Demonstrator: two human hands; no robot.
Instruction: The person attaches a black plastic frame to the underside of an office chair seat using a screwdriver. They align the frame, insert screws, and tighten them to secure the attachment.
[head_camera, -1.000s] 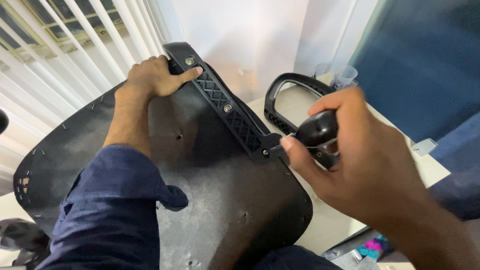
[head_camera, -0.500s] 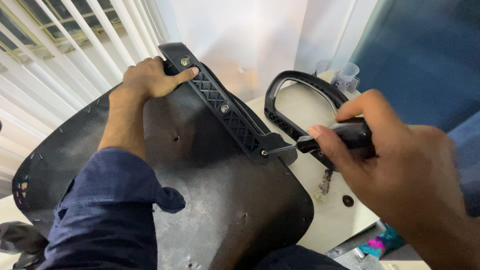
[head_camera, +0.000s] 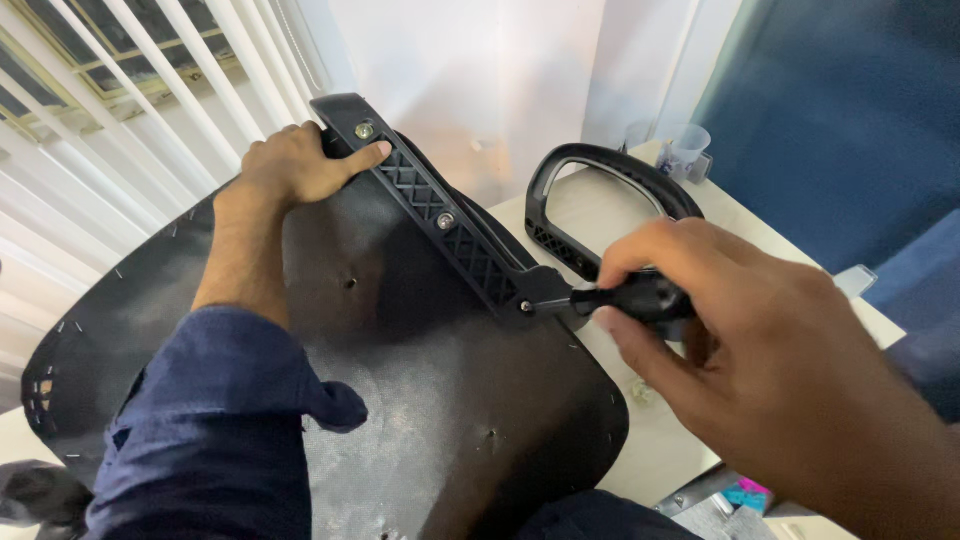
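A black chair seat base (head_camera: 440, 400) lies upside down in front of me. A black ribbed armrest bracket (head_camera: 440, 215) is bolted across it and runs into a looped black armrest (head_camera: 610, 165) over the white table. My left hand (head_camera: 300, 165) presses on the bracket's far end, beside a bolt. My right hand (head_camera: 770, 370) grips a black-handled screwdriver (head_camera: 625, 297). Its tip sits on a screw at the bracket's near end.
A white table (head_camera: 660, 440) stands to the right, with small clear plastic cups (head_camera: 685, 145) at its far corner. White vertical blinds (head_camera: 130, 90) cover the window on the left. A blue panel (head_camera: 850, 110) stands at the right. Small coloured items (head_camera: 745, 495) lie near the bottom edge.
My right hand has turned on the screwdriver and shifted its grip, with the tip staying on the same screw. My left hand has stayed on the bracket.
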